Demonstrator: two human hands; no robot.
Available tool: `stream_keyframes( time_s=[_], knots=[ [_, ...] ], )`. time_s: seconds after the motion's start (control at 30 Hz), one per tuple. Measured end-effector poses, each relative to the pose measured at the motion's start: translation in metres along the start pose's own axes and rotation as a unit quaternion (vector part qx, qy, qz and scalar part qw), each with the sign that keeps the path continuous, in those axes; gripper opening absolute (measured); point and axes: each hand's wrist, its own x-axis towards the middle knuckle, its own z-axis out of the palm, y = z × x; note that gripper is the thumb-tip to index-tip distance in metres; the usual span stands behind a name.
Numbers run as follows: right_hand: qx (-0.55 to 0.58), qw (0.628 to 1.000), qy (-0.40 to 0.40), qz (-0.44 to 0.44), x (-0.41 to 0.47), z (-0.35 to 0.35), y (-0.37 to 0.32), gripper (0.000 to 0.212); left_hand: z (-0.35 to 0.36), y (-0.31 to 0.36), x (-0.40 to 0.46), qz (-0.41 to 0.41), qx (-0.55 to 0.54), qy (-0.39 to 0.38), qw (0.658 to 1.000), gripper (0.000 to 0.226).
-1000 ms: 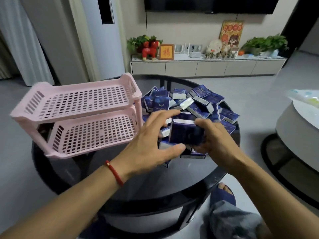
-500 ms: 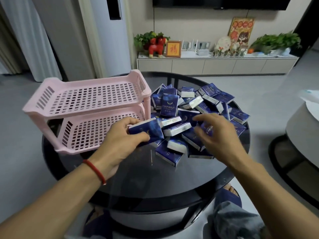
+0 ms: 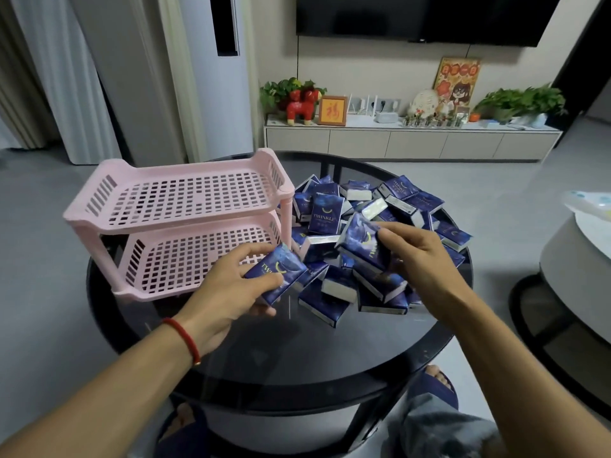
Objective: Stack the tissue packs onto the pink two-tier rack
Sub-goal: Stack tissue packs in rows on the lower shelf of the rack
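While both shelves wait bare: a person seated at a round black table works with a tissue pack in each hand; stacking, by the look of it, has barely begun.

Left pack: the tissue pack in the left hand is pinched between thumb and curled fingers of the left hand; it is held flat at the near right corner of the pink two-tier rack, just off the lower tier's lip, likely poised to slide in.

Right pack: the tissue pack in the right hand is gripped by the curled fingers of the right hand; tilted on edge, it sits above the heap, probably queued as the next to go in.

Heap: the pile of loose packs lies jumbled to the right of the rack, touching its right leg; close placement keeps each reach short.

Rack: it stands on the left of the table, open front toward the person; nothing shows on either tier.

Half a second earlier: the left hand held its pack nearer the heap and has since carried it toward the lower tier; the right hand, then hovering with spread fingers over the packs, has now lifted one clear.

Surroundings: a low cabinet with plants and a red horse figure lines the far wall; a television hangs above it.
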Motion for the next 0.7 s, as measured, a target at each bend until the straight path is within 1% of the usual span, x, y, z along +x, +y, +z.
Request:
stream_keyframes(
  time_s=[0.07,0.13,0.27,0.4,0.47,0.53,0.6,0.63,0.7],
  knots=[
    [0.076,0.996,-0.033,0.038,-0.006,0.002,-0.005,0.025,0.005,0.002,0.0,0.001,-0.014,-0.026,1.0,0.042],
    [0.121,0.989,-0.071,0.05,-0.011,0.006,-0.007,0.026,0.01,0.004,0.0,-0.007,-0.031,-0.042,0.999,0.045],
    [0.136,0.978,-0.143,0.063,-0.017,0.013,-0.008,0.026,0.012,0.005,-0.003,-0.028,-0.061,-0.057,0.996,0.05],
    [0.194,0.956,-0.195,0.097,-0.025,0.026,-0.015,0.027,0.006,0.002,-0.004,-0.044,-0.099,-0.063,0.992,0.06],
    [0.151,0.97,-0.173,0.075,-0.029,0.041,-0.018,0.021,0.003,-0.001,-0.006,-0.03,-0.091,-0.049,0.994,0.062],
    [0.054,0.99,-0.123,0.044,-0.031,0.058,-0.016,0.013,-0.001,-0.002,-0.005,-0.001,-0.061,-0.041,0.997,0.055],
    [-0.023,0.994,-0.097,0.034,-0.033,0.074,-0.012,0.008,-0.007,-0.003,-0.004,0.004,-0.066,-0.052,0.996,0.051],
    [-0.056,0.993,-0.095,0.035,-0.034,0.08,-0.009,0.011,-0.012,-0.003,-0.003,-0.005,-0.089,-0.066,0.994,0.053],
    [-0.149,0.984,-0.095,0.03,-0.035,0.09,-0.006,0.024,-0.021,-0.001,-0.004,-0.013,-0.121,-0.107,0.987,0.058]
  ],
)
